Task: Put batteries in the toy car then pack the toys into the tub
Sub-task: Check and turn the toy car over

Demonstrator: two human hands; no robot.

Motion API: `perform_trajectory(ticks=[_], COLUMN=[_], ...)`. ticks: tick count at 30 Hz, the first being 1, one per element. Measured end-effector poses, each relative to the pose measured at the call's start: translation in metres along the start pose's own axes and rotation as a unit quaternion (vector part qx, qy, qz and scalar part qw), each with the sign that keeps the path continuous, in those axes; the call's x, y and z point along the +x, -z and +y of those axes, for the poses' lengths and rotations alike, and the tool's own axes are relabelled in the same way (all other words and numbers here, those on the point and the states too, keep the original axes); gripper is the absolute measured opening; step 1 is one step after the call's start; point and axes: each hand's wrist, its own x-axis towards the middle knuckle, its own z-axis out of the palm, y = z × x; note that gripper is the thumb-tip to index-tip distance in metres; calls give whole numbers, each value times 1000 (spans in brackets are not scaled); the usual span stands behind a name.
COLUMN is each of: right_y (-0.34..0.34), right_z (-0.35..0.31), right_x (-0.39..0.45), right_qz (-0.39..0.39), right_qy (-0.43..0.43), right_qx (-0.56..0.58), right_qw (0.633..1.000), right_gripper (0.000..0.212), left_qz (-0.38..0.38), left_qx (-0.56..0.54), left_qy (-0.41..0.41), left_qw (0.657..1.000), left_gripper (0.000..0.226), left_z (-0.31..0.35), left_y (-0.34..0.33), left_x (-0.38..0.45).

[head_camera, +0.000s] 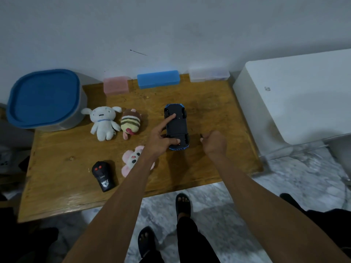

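Observation:
A blue toy car [177,128] lies upside down on the wooden table [218,111], its black underside up. My left hand [161,138] rests on it, index finger stretched along the underside and thumb pressing near its near end. Just right of the car, my right hand [214,142] is closed around a small dark object whose tip shows at the fingers; what it is I cannot tell. A grey tub with a blue lid [45,99] stands at the table's far left. A white plush [103,122], a striped plush [131,122] and a pink plush [132,160] lie left of the car.
A black remote control [103,176] lies near the front left edge. Against the wall stand a pink box [115,85], a blue box [158,79] and a clear box [209,74]. A white appliance [296,103] stands to the right. My feet are on the marble floor below.

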Motion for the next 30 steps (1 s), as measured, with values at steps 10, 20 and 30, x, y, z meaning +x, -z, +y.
perform_trajectory(ticks=[10, 20, 30], right_y=[68, 70, 63], right_z=[-94, -127, -130], right_x=[-12, -50, -54], right_qz=[0, -6, 5], right_qy=[68, 131, 156], right_qx=[378, 382, 353], right_qw=[923, 915, 922], right_gripper=[11, 10, 6], left_qz=[11, 12, 11], left_qx=[4, 12, 3], left_qy=[-20, -34, -40], left_qw=[1000, 999, 999], left_gripper=[88, 86, 86], left_z=[15, 30, 32], left_y=[13, 20, 22], left_x=[-8, -27, -36])
